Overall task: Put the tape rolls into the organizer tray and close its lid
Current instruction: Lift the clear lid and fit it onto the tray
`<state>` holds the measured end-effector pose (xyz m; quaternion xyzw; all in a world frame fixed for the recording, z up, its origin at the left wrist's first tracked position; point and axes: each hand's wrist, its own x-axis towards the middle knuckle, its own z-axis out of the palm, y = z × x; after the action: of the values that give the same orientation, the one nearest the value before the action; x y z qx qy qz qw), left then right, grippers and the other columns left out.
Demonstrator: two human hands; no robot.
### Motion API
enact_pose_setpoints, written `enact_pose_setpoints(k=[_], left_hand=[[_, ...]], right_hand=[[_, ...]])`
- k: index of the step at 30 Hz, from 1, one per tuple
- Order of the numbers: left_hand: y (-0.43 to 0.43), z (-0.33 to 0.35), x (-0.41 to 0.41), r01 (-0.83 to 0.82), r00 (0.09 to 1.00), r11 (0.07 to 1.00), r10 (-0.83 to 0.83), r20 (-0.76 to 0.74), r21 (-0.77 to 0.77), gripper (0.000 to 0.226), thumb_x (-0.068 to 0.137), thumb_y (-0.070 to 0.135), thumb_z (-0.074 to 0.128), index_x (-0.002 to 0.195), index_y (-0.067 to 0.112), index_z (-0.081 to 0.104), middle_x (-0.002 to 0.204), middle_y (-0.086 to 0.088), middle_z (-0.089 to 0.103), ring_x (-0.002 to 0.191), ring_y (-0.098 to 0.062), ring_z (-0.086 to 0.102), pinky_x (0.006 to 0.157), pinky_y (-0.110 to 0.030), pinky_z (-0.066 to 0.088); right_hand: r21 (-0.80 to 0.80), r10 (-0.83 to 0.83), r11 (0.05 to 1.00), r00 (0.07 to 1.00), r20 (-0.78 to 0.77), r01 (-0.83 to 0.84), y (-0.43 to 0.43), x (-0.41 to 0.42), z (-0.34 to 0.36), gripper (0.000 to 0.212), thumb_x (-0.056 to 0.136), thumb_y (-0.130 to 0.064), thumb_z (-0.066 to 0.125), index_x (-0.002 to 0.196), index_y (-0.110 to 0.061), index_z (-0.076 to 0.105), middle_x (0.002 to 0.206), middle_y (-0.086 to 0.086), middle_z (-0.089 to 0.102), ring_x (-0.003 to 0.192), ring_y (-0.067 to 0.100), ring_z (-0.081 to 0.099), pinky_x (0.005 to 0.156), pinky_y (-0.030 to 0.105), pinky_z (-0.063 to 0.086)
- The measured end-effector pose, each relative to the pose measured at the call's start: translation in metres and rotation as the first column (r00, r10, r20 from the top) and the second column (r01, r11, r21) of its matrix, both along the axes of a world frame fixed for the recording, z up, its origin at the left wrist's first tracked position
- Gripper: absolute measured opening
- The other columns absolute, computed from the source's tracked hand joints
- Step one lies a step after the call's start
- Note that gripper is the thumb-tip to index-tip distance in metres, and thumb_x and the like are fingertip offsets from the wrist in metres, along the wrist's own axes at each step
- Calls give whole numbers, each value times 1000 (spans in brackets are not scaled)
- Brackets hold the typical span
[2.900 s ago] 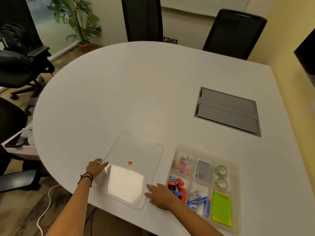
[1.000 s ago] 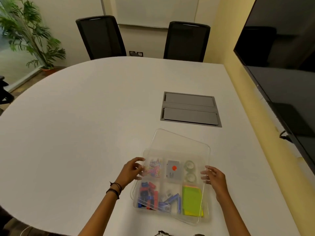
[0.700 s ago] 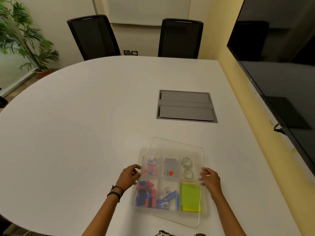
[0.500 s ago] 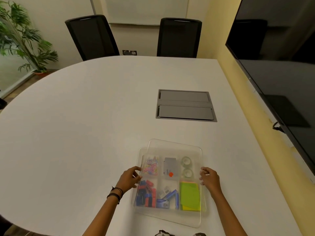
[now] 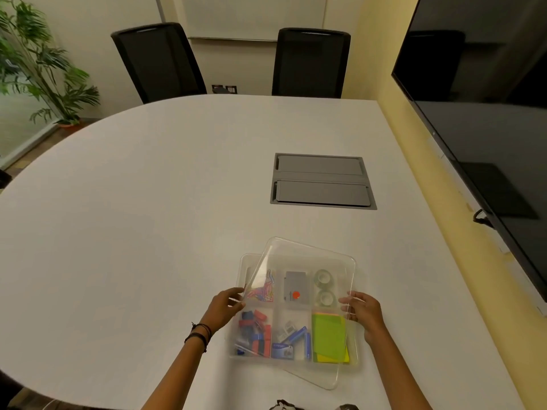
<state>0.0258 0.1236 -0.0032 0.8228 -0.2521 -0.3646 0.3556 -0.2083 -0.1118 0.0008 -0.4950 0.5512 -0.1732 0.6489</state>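
Observation:
A clear organizer tray (image 5: 242, 266) sits near the table's front edge, divided into compartments. Two clear tape rolls (image 5: 324, 287) lie in its far right compartment, one behind the other. The transparent lid (image 5: 307, 253), with an orange dot on it, hovers just over the tray, skewed slightly clockwise and not seated. My left hand (image 5: 226, 306) pinches the lid's left edge. My right hand (image 5: 362, 312) grips its right edge.
The tray also holds coloured paper clips (image 5: 263, 291), a grey box (image 5: 294, 284), red and blue clips (image 5: 254, 332), and green sticky notes (image 5: 330, 335). A grey cable hatch (image 5: 322, 182) is set in the white table (image 5: 133, 217). A dark screen (image 5: 488, 128) hangs at right.
The lid lay on the table left of the tray. Both hands have carried it over the tray and lowered it, pulling it nearer to me.

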Motion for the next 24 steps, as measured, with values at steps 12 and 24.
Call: enact_pose_setpoints(k=[12, 24], left_hand=[[-17, 11, -24, -490, 800, 856, 367, -475, -165, 71, 85, 3, 62, 142, 13, 22, 102, -10, 60, 85, -19, 63, 64, -25, 56], [-1, 7, 2, -381, 846, 902, 251, -471, -204, 73, 86, -3, 58, 146, 14, 20, 100, -17, 63, 68, -15, 70, 58, -24, 56]], right_hand=[[131, -133, 986, 959, 249, 103, 18, 6, 5, 21, 84, 5, 55, 87, -12, 43, 79, 15, 68, 55, 15, 69, 49, 21, 57], [23, -246, 969, 957, 155, 246, 2, -22, -5, 16, 89, -5, 51, 105, -7, 47, 81, 16, 62, 68, 29, 62, 47, 21, 56]])
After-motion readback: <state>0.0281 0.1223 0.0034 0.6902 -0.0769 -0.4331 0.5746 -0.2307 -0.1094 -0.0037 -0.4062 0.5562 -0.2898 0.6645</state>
